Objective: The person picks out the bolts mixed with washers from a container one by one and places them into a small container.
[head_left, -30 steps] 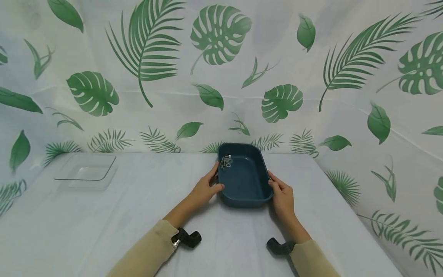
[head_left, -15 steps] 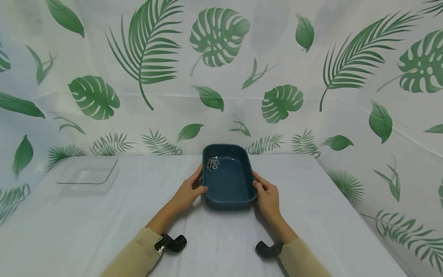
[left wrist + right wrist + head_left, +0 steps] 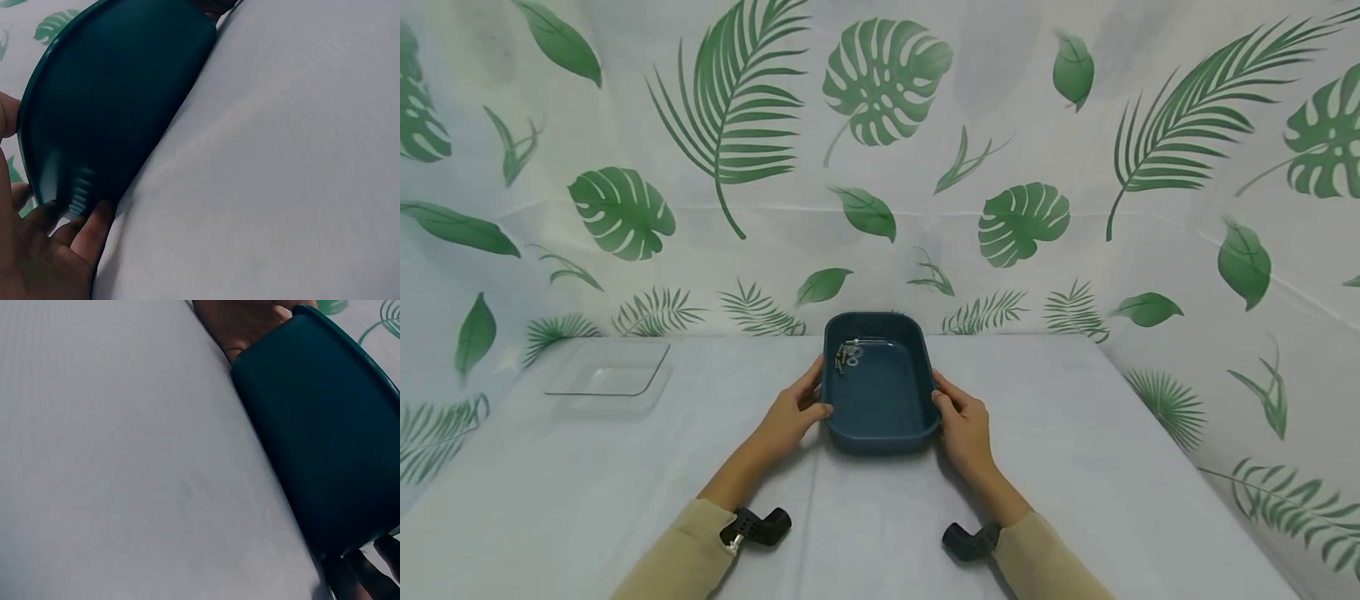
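A dark blue rectangular tray (image 3: 880,392) with raised sides is at the middle of the table, towards the back. My left hand (image 3: 788,419) grips its left side, thumb at the rim and fingers along the outer wall. On the opposite side, my right hand (image 3: 964,421) holds the wall near the front right corner. Several small metal screws (image 3: 840,358) and washers (image 3: 852,362) lie inside the tray at its back left. Both wrist views show the outer wall of the tray (image 3: 119,94) close to the tabletop; whether its base touches the cloth, I cannot tell.
A clear glass dish (image 3: 610,392) stands at the back left of the table. White cloth (image 3: 865,525) covers the table. Behind and to the right hangs a leaf-patterned curtain (image 3: 925,167). A black wrist mount (image 3: 758,527) sits on each forearm.
Both hands have moved the tray to the left along the table, with the screws and washers staying at its back left. The head view has turned slightly.
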A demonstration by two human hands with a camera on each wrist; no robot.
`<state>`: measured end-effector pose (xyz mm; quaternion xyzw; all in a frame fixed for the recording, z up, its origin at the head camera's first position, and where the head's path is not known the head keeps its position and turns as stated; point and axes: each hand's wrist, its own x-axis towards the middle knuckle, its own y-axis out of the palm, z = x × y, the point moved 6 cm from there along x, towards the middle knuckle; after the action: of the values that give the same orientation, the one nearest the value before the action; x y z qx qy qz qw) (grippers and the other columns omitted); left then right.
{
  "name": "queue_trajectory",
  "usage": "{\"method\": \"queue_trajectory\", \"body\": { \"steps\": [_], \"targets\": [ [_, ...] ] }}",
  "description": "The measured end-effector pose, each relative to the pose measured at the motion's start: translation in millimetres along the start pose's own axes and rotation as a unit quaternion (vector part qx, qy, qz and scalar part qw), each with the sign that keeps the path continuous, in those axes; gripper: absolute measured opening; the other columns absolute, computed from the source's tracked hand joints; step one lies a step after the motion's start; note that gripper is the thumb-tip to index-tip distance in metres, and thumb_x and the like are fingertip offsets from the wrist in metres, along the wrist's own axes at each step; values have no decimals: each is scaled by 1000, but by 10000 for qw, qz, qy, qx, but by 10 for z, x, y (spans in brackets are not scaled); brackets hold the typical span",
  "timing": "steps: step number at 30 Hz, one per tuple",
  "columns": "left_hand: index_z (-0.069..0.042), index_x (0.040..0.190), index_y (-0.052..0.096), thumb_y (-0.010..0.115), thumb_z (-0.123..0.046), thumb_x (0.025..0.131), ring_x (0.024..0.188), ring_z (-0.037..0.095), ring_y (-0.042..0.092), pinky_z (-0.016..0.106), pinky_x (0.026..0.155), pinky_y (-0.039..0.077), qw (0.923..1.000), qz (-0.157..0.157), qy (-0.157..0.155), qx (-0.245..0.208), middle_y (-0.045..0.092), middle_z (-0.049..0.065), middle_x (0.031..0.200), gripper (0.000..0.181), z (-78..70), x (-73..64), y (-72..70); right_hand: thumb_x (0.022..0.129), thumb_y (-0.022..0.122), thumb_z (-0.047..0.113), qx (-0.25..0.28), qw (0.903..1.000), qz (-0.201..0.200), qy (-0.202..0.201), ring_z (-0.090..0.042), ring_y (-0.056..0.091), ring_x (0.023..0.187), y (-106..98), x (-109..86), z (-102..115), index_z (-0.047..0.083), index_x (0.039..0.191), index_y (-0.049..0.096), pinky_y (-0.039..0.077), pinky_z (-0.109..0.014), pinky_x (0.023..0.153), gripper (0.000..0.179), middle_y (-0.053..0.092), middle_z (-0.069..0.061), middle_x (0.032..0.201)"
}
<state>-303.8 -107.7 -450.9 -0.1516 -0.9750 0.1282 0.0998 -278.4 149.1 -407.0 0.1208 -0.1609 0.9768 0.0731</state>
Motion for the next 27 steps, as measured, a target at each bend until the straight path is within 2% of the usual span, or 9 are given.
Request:
{"method": "queue_trajectory", "body": {
  "steps": [4, 7, 10, 16, 21, 25, 27],
  "targets": [
    [-28, 154, 14, 54, -10, 93, 142, 31, 31, 47, 112, 31, 9999, -43, -96, 14, 20, 7, 159, 75, 31, -47, -95, 95, 54, 7, 86, 9999, 146, 6, -7, 49, 58, 91, -11, 15, 6, 130, 60, 40, -18, 51, 35, 66, -17, 120],
    [-30, 154, 15, 54, -11, 93, 142, 32, 31, 49, 110, 34, 9997, -123, -231, 33, 21, 8, 159, 75, 50, -89, -160, 96, 53, 8, 82, 9997, 236, -19, -12, 53, 65, 162, -21, 30, 7, 131, 59, 41, -18, 52, 36, 63, -14, 125],
    [-28, 154, 14, 54, -11, 93, 141, 34, 31, 50, 109, 36, 9996, -142, -259, 13, 22, 10, 158, 75, 47, -105, -187, 96, 53, 9, 15, 9997, 237, -84, -17, 55, 69, 195, -29, 45, 7, 132, 58, 41, -18, 53, 36, 63, -12, 126],
    [-29, 154, 15, 53, -10, 93, 141, 35, 31, 49, 107, 39, 9994, -186, -266, -98, 23, 11, 158, 74, 45, -102, -175, 97, 52, 11, -120, 9996, 255, -70, -15, 57, 95, 193, -32, 75, 8, 133, 57, 44, -16, 66, 37, 61, -8, 131],
    [-32, 154, 15, 53, -26, 98, 142, 34, 31, 49, 105, 41, 9989, -301, -360, 52, 24, 10, 158, 67, 73, -142, -170, 98, 52, 13, -64, 9991, 414, 1, -18, 57, 114, 216, -15, 10, 8, 135, 56, 45, -12, 71, 37, 59, -10, 133],
    [-35, 153, 14, 54, -39, 97, 143, 31, 29, 49, 107, 39, 9985, -370, -348, 203, 22, 6, 159, 69, 73, -150, -165, 98, 53, 18, 45, 9991, 410, 29, -19, 59, 115, 246, 33, -188, 15, 135, 56, 49, -13, 69, 37, 60, -9, 132],
    [-36, 153, 14, 54, -37, 97, 144, 29, 28, 48, 108, 38, 9986, -387, -296, 186, 22, 5, 159, 69, 62, -142, -158, 98, 54, 21, 122, 9992, 376, 35, -18, 60, 110, 255, 60, -285, 21, 135, 57, 50, -15, 66, 36, 61, -9, 130]
  ]
}}
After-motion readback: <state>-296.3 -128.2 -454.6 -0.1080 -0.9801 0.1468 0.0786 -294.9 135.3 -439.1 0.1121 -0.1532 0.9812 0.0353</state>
